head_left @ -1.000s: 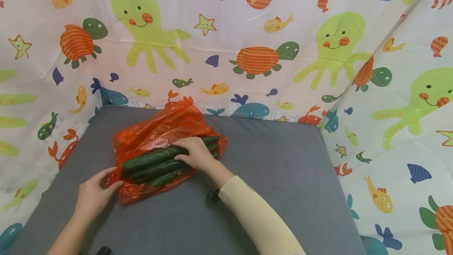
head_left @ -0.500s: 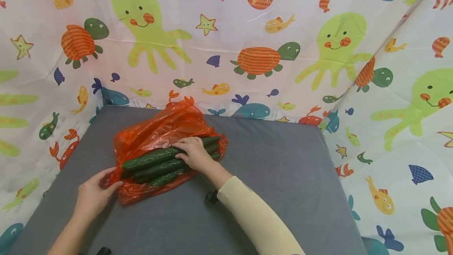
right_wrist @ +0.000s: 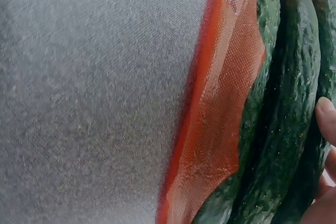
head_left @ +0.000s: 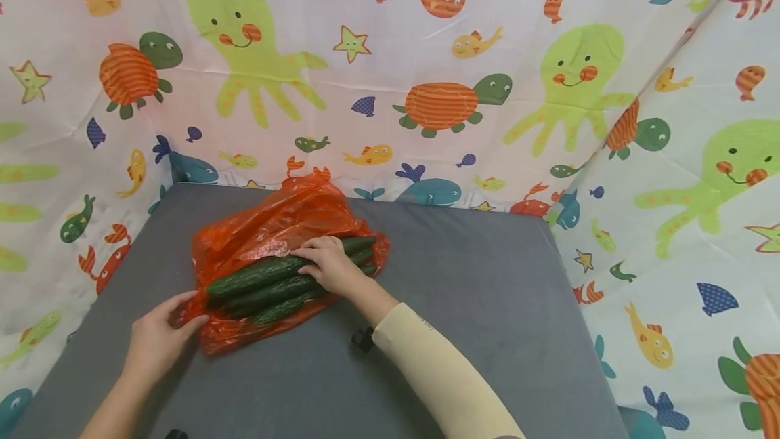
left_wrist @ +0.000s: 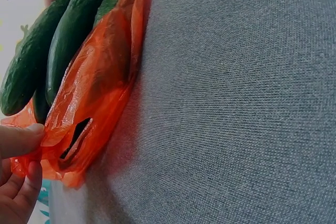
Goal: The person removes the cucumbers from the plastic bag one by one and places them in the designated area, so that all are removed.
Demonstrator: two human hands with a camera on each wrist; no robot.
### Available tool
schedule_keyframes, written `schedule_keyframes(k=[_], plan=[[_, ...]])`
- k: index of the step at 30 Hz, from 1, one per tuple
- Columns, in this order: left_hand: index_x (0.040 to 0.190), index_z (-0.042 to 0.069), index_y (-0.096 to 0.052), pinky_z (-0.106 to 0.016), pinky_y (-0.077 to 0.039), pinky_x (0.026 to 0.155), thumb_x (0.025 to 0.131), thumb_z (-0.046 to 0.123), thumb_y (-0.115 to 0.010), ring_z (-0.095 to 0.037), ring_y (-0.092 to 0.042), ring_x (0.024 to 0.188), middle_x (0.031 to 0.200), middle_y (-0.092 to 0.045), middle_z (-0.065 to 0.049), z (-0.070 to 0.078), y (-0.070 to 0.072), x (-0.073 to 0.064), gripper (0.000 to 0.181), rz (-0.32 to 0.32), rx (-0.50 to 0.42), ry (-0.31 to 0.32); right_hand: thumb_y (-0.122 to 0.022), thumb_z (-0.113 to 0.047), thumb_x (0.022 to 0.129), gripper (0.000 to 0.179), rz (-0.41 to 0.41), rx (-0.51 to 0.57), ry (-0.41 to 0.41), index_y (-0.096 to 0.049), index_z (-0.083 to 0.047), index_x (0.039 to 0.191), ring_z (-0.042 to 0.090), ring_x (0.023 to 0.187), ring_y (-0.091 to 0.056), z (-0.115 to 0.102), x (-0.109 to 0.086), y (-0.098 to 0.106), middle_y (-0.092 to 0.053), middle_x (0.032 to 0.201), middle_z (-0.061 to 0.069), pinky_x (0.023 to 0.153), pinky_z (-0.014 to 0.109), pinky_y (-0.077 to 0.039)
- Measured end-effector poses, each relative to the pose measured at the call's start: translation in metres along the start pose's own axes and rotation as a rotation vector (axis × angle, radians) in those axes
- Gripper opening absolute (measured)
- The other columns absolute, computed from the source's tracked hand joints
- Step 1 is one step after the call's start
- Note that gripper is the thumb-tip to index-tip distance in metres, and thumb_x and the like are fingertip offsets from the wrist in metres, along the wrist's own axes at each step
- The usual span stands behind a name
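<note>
Several dark green, bumpy cucumbers [head_left: 262,293] lie side by side on an orange-red plastic bag [head_left: 274,219], which is spread partly under and behind them. My left hand [head_left: 157,337] pinches the bag's edge at the cucumbers' left end; the left wrist view has the thumb [left_wrist: 21,139] and fingers on the crumpled plastic. Over the middle of the pile, my right hand [head_left: 334,268] grips the rearmost cucumber [head_left: 244,276], thumb on the near side and fingers over the far side. In the right wrist view that thumb [right_wrist: 326,121] presses on the cucumber skin, with the other fingers partly out of frame.
A grey cloth-covered table [head_left: 475,303] lies under everything. White curtains [head_left: 390,32] printed with sea animals stand along its back and sides. A small black object [head_left: 362,339] shows beside the right wrist.
</note>
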State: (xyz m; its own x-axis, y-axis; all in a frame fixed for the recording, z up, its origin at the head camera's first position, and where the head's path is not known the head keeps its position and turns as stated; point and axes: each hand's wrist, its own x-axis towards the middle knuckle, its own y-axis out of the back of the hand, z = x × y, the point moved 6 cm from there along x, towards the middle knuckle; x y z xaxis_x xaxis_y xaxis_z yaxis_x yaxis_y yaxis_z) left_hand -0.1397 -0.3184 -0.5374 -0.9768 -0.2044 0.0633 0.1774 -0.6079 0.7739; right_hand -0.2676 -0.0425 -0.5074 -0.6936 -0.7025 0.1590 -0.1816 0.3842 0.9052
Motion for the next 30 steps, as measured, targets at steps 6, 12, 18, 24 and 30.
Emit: schedule_keyframes(k=[6, 12, 18, 24, 30], plan=[[0.131, 0.001, -0.064, -0.059, -0.056, 0.076, 0.086, 0.030, -0.083, -0.044, -0.071, 0.092, 0.112, -0.071, -0.030, -0.001, -0.002, 0.000, 0.057, -0.010, -0.002, 0.002, -0.068, -0.028, 0.096, 0.043, -0.003, 0.018, -0.002, -0.063, -0.021, 0.139, 0.018, 0.128, -0.054, -0.001, -0.003, 0.005, -0.062, 0.134, -0.001, 0.117, 0.046, -0.032], [0.130, 0.000, -0.064, -0.059, -0.056, 0.075, 0.086, 0.029, -0.083, -0.043, -0.071, 0.090, 0.111, -0.071, -0.029, 0.001, -0.001, 0.000, 0.056, 0.004, -0.005, -0.012, -0.068, -0.027, 0.096, 0.042, 0.044, 0.030, 0.026, -0.064, -0.019, 0.138, 0.019, 0.127, -0.054, -0.003, -0.006, 0.017, -0.063, 0.132, 0.000, 0.117, 0.046, -0.032], [0.131, 0.000, -0.063, -0.059, -0.056, 0.075, 0.086, 0.029, -0.082, -0.044, -0.071, 0.092, 0.114, -0.070, -0.031, 0.003, 0.000, 0.000, 0.056, 0.001, 0.000, -0.010, -0.066, -0.028, 0.097, 0.041, 0.066, 0.029, 0.029, -0.064, -0.018, 0.137, 0.020, 0.128, -0.053, -0.003, -0.010, 0.025, -0.062, 0.133, 0.001, 0.116, 0.046, -0.033], [0.131, 0.000, -0.063, -0.059, -0.056, 0.076, 0.086, 0.029, -0.082, -0.044, -0.071, 0.092, 0.115, -0.069, -0.030, 0.003, -0.001, -0.001, 0.057, -0.002, 0.010, -0.001, -0.066, -0.027, 0.097, 0.042, 0.079, 0.048, 0.015, -0.063, -0.016, 0.138, 0.021, 0.129, -0.053, -0.001, -0.016, 0.031, -0.062, 0.134, 0.002, 0.116, 0.048, -0.033], [0.131, 0.000, -0.063, -0.059, -0.056, 0.077, 0.086, 0.031, -0.082, -0.046, -0.070, 0.095, 0.117, -0.069, -0.031, 0.002, -0.003, 0.000, 0.057, -0.009, 0.007, 0.021, -0.065, -0.026, 0.098, 0.042, 0.082, 0.078, 0.006, -0.063, -0.015, 0.138, 0.021, 0.127, -0.054, 0.000, -0.025, 0.035, -0.063, 0.132, 0.003, 0.116, 0.048, -0.032]])
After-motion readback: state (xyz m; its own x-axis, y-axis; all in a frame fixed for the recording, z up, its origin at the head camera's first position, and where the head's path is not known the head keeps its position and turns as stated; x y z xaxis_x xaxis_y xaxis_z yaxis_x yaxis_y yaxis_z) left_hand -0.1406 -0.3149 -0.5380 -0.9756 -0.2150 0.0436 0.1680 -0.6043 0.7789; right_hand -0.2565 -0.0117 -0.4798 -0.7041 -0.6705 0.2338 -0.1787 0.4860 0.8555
